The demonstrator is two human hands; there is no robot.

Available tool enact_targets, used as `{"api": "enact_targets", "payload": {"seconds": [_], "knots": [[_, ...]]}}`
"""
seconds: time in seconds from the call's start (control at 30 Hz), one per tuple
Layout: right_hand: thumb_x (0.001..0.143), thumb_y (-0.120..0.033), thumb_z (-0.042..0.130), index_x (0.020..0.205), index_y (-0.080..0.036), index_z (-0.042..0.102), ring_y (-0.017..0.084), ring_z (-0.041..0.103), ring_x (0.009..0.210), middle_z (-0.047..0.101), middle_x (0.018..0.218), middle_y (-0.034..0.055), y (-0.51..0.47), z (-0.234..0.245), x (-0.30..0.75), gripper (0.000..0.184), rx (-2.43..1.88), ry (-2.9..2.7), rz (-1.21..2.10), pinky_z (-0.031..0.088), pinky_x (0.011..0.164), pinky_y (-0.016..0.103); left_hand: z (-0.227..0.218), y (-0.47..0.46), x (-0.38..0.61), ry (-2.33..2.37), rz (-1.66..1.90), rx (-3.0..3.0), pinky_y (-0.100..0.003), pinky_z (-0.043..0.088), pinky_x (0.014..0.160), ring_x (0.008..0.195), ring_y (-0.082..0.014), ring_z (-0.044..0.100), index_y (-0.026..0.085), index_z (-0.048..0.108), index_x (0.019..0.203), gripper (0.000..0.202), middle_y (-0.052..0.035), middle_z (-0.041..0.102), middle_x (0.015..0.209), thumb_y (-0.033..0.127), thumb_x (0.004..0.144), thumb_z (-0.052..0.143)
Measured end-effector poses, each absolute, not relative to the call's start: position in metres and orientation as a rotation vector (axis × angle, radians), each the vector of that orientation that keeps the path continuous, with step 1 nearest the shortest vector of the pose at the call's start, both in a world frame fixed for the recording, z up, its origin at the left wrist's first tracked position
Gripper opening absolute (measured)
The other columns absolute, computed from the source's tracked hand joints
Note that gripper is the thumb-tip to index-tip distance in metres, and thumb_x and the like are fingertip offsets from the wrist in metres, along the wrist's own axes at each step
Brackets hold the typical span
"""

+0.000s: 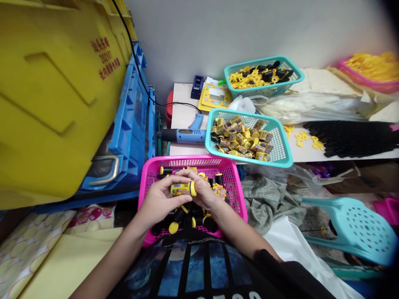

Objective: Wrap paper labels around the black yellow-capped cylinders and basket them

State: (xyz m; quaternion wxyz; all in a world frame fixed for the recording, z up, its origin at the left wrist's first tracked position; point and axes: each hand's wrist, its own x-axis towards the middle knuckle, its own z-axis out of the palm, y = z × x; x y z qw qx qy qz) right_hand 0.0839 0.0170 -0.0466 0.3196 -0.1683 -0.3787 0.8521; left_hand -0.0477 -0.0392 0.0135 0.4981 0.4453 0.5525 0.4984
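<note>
One small bottle (179,190), printed yellow, is held lengthwise between both hands, above a pink basket (193,158). Its barrel is pinched by the left hand (160,199), fingers curled over the top and thumb laid beneath; the yellow cap (193,189) is met by the thumb of the right hand (204,195), whose fingers are bent behind, how firmly cannot be told. Light, stiff, smooth plastic is suggested, hardly fragile but apt to roll; it is probably best gripped around mid-barrel. Below, black cylinders (219,178) with yellow caps are heaped within perforated plastic walls. Behind, glossy printed pieces (241,139) are piled in a round-cornered turquoise basket (278,153), its sides latticed.
</note>
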Motion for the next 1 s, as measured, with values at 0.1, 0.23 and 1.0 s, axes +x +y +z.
{"api": "enact_targets", "payload": {"seconds": [0.1,0.23,1.0], "knots": [[0.051,-0.075,0.073,0.106,-0.021,0.059,0.02,0.061,0.087,0.06,0.102,0.007,0.017,-0.048,0.081,0.078,-0.466,-0.97,2.275,0.049,0.083,0.034,0.01,-0.041,-0.046,1.407,1.19,1.09,-0.03,0.057,0.074,0.083,-0.0225,0.071,0.018,0.075,0.085,0.029,-0.0056,0.076,0.09,0.022,0.056,0.083],[0.056,-0.073,0.072,0.112,-0.023,0.057,0.021,0.061,0.095,0.059,0.107,0.0069,0.019,-0.056,0.083,0.077,-0.438,-1.044,2.229,0.048,0.087,0.035,0.004,-0.042,-0.049,1.471,1.138,1.17,-0.031,0.057,0.073,0.08,-0.0226,0.071,0.018,0.075,0.089,0.031,-0.0061,0.076,0.089,0.026,0.059,0.082],[0.076,-0.037,0.069,0.064,-0.017,0.069,0.018,0.057,0.062,0.064,0.065,0.0076,0.044,-0.073,0.138,0.023,-1.773,-2.494,0.766,0.043,0.06,0.031,-0.034,-0.033,-0.08,1.623,1.088,1.318,-0.037,0.053,0.088,0.097,-0.0232,0.068,0.021,0.072,0.1,0.025,-0.0078,0.074,0.105,0.034,0.083,0.061]]}}
